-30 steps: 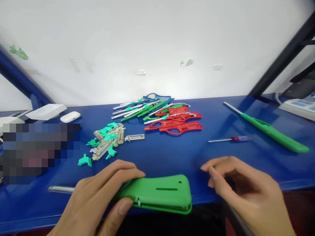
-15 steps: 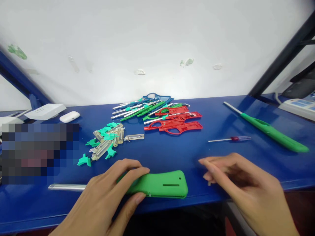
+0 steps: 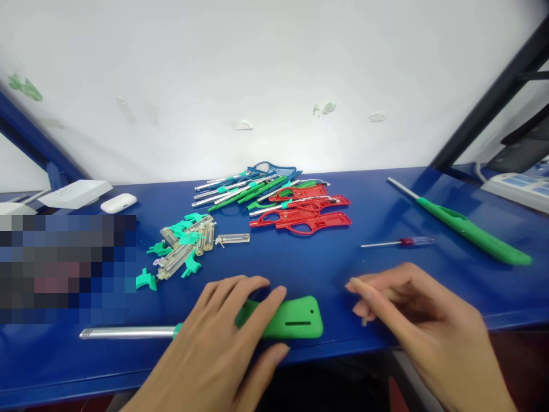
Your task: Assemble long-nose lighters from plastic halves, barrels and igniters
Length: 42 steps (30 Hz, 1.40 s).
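Note:
A green lighter (image 3: 295,317) with a long metal tube lies flat near the table's front edge, its tube pointing left. My left hand (image 3: 231,332) rests over its middle with the fingers spread and the thumb apart, covering part of the green body. To the right, my right hand (image 3: 412,320) hovers by the front edge, thumb and index finger pinched together; what they hold, if anything, is too small to make out. Beyond the right hand lies a screwdriver (image 3: 407,242) with a red and clear handle.
Teal parts and clear fuel tanks (image 3: 208,236) form a pile at centre left. Opened red (image 3: 317,222), green and blue lighters lie behind. Another green lighter (image 3: 484,236) is at right, a white case (image 3: 119,203) at left.
My left hand has slid right along the green lighter and its fingers have spread, uncovering more of the metal tube. My right hand stays nearly in place, still pinched.

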Each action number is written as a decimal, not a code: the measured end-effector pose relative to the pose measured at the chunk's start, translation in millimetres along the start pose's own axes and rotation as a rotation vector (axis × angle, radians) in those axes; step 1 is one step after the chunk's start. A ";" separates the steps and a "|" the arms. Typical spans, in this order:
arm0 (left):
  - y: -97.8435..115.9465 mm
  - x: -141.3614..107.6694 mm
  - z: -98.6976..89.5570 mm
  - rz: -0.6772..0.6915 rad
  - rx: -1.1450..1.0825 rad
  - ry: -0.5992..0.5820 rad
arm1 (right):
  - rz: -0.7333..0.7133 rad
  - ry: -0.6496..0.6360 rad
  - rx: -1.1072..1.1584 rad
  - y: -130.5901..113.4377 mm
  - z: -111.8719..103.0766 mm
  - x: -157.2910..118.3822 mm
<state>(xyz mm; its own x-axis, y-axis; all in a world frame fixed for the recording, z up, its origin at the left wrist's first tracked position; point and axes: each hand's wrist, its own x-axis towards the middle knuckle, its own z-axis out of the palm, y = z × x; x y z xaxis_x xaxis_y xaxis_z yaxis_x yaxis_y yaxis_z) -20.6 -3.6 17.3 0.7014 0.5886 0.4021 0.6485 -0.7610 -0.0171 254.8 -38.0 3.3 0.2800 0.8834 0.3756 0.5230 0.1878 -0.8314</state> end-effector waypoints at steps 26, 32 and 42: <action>7.9 17.1 9.5 0.013 -0.192 -0.085 | -0.008 -0.044 0.011 3.2 1.2 3.9; 8.3 14.2 8.2 0.006 -0.185 -0.128 | -0.023 -0.051 0.023 -2.5 3.4 9.8; 9.2 11.7 9.3 0.026 -0.133 -0.073 | -0.051 -0.023 -0.008 -5.0 3.0 9.1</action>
<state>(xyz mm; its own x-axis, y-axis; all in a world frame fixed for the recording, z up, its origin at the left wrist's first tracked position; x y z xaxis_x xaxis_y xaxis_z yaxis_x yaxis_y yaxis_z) -3.7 -1.2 13.3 0.7402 0.5830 0.3350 0.5886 -0.8027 0.0964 252.4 -29.7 9.7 0.2343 0.8827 0.4074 0.5422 0.2292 -0.8084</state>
